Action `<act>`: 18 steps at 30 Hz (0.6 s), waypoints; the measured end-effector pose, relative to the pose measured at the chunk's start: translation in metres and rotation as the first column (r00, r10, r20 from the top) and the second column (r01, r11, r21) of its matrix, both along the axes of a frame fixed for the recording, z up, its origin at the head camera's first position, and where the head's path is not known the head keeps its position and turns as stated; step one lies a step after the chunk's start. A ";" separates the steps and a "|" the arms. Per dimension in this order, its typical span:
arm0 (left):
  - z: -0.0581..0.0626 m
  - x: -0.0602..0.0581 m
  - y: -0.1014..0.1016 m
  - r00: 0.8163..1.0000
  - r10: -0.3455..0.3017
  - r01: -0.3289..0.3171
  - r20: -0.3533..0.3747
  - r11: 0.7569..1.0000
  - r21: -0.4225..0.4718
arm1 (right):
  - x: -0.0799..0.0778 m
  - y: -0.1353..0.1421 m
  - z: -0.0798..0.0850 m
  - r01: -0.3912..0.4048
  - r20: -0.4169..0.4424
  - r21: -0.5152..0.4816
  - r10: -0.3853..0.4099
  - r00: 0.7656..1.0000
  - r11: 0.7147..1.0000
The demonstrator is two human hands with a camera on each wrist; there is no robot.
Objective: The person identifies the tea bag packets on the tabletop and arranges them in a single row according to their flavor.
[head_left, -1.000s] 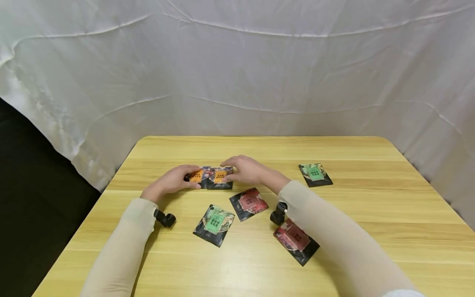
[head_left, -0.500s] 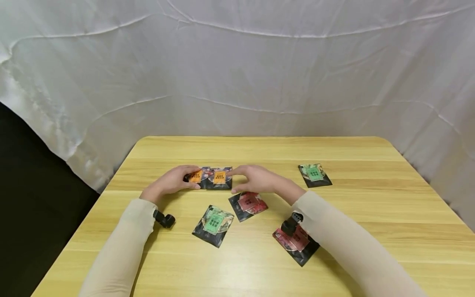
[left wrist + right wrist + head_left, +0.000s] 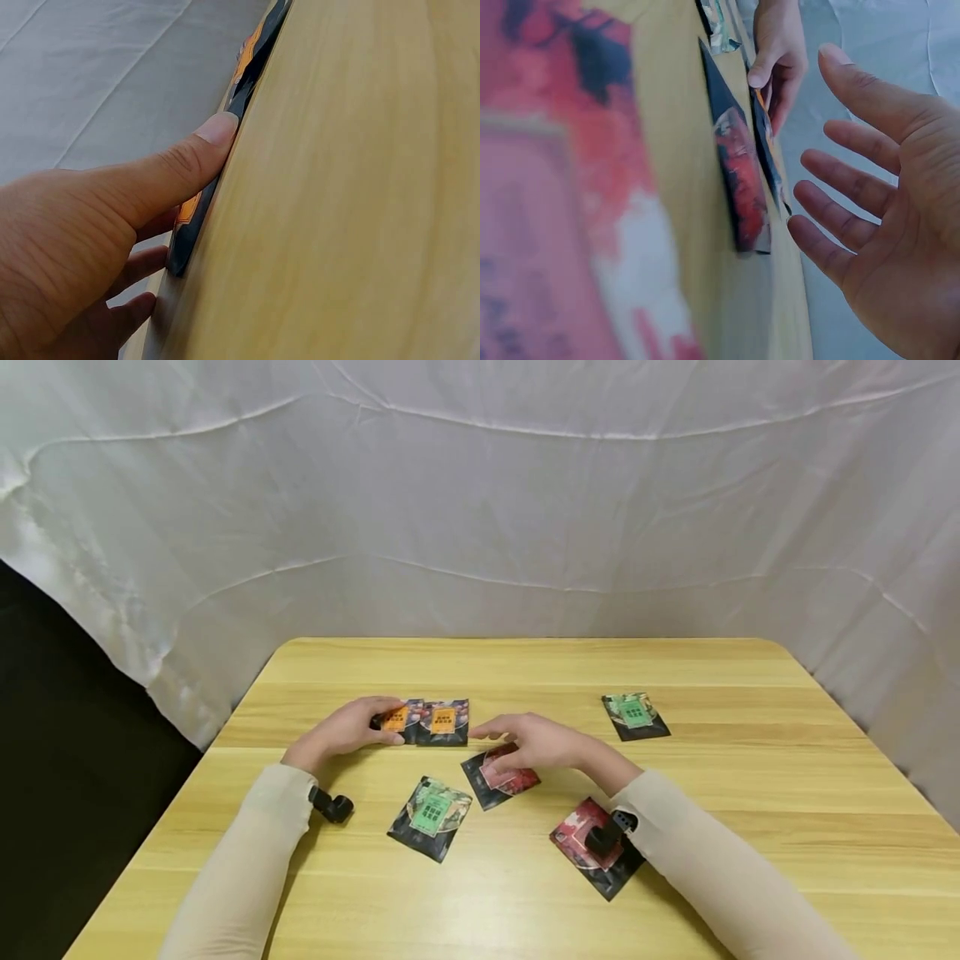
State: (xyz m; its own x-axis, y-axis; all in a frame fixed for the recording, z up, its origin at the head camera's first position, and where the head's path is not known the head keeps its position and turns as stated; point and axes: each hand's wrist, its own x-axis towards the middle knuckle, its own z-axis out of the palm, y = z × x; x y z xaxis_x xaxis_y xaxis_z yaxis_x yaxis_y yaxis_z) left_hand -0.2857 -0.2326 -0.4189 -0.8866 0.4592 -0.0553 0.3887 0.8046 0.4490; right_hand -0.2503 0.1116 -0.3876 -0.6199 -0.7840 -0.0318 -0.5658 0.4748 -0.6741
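Far left, dark area next to the pale cloth backdrop [image 3: 480, 510]. Left sleeve [image 3: 247, 852] comes in low, black wrist camera [image 3: 333, 807] at the cuff. Left hand [image 3: 341, 727] has its grip on the left orange-label packet [image 3: 402, 720]: thumb on the near edge, fingers bent around the left end and far side. Packet lies flat on the tabletop [image 3: 750, 760]. Right orange-label packet [image 3: 442, 722] sits immediately right, sides meeting; can't tell if they overlap. Nearer the person, green-label packet [image 3: 430, 818], flat and turned askew. Next, rear red-label packet [image 3: 501, 783], askew, partly hidden by the right hand [image 3: 543, 743]. That grip holds nothing, fingers and thumb apart, index tip just beside the right orange-label packet; contact with the red one, can't tell. Nearer, front red-label packet [image 3: 606, 877], right wrist camera [image 3: 611, 833] blocking part of it. Far right: second green-label packet [image 3: 635, 717], well apart.
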 end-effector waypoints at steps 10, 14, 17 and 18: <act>-0.002 -0.001 0.000 1.000 -0.006 0.006 -0.004 1.000 0.009 | 0.002 0.005 -0.009 -0.003 -0.085 0.024 0.005 0.996 1.000; -0.003 -0.001 0.000 1.000 -0.002 0.002 -0.005 1.000 0.004 | -0.001 0.009 -0.013 -0.002 -0.104 0.028 0.005 0.995 1.000; -0.002 -0.001 0.000 1.000 0.001 -0.001 -0.008 1.000 0.001 | -0.002 0.012 -0.016 -0.011 -0.127 0.045 0.016 0.992 0.999; -0.002 -0.001 0.000 1.000 0.000 0.000 -0.011 1.000 0.000 | -0.003 0.013 -0.017 -0.014 -0.141 0.053 0.022 0.990 0.999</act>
State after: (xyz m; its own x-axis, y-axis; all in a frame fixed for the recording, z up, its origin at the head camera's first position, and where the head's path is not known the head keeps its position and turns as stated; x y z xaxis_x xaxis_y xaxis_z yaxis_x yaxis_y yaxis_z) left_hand -0.2869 -0.2322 -0.4206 -0.8872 0.4590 -0.0459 0.3934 0.8048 0.4445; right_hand -0.2530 0.1241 -0.4047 -0.6069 -0.7946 0.0144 -0.6622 0.4956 -0.5620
